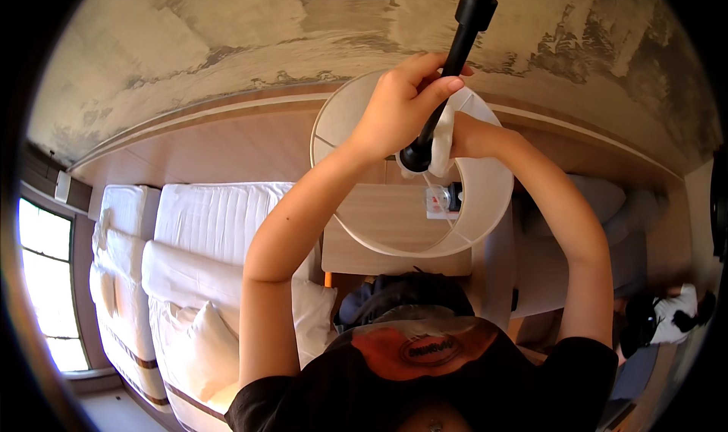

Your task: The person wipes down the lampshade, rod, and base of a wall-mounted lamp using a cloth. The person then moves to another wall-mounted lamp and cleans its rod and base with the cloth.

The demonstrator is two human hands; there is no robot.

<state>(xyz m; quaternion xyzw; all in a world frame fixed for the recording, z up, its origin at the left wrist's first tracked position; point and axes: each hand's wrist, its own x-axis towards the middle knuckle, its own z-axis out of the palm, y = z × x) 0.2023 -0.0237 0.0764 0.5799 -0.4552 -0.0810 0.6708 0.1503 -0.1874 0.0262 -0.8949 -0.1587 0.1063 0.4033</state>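
A black lamp rod [465, 39] slants down from the upper edge of the view into a white drum lampshade [483, 218]. My left hand [406, 102] is wrapped around the rod, thumb towards me, above its flared black lower end [416, 156]. Inside the shade, my right hand [475, 137] presses a folded white cloth [442, 144] against the lower part of the rod; its fingers are mostly hidden. Thin wire spokes [324, 140] cross the shade's open ring. Both my arms are raised and reach around the shade.
Beneath the shade stands a wooden desk [364, 233] with a clear plastic item [437, 200] and a black object [455, 196]. White-covered beds [210, 221] with pillows lie left, near a window [48, 284]. At right are a grey sofa [569, 267] and another person [674, 315].
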